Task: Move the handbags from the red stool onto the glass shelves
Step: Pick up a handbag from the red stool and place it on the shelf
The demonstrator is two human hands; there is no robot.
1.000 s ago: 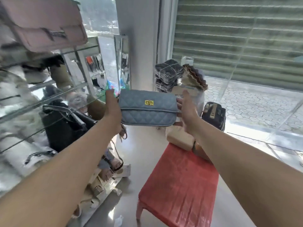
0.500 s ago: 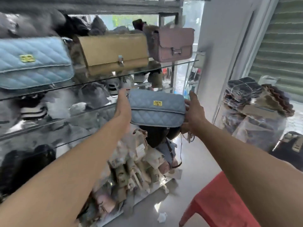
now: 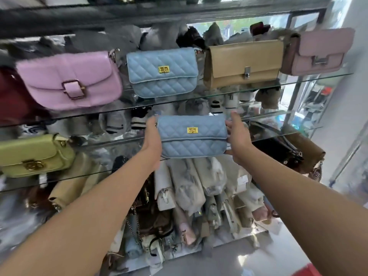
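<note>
I hold a blue quilted handbag (image 3: 193, 136) with a gold clasp upright between both hands, in front of the middle glass shelf (image 3: 278, 114). My left hand (image 3: 152, 140) grips its left end, my right hand (image 3: 237, 137) grips its right end with the thumb under the bottom corner. On the upper glass shelf (image 3: 308, 77) stand a pink bag (image 3: 69, 80), a matching blue quilted bag (image 3: 162, 72), a tan bag (image 3: 244, 63) and a dusty pink bag (image 3: 320, 53). Only a corner of the red stool (image 3: 307, 270) shows at the bottom right.
A green bag (image 3: 33, 154) sits on a lower shelf at the left, and a black and brown bag (image 3: 288, 148) at the right. Wrapped bags (image 3: 199, 192) are stacked on the floor under the shelves. Grey floor lies at the bottom right.
My view has swung left from the stool to face the shelves. Both hands carried the blue bag up and forward to the middle shelf.
</note>
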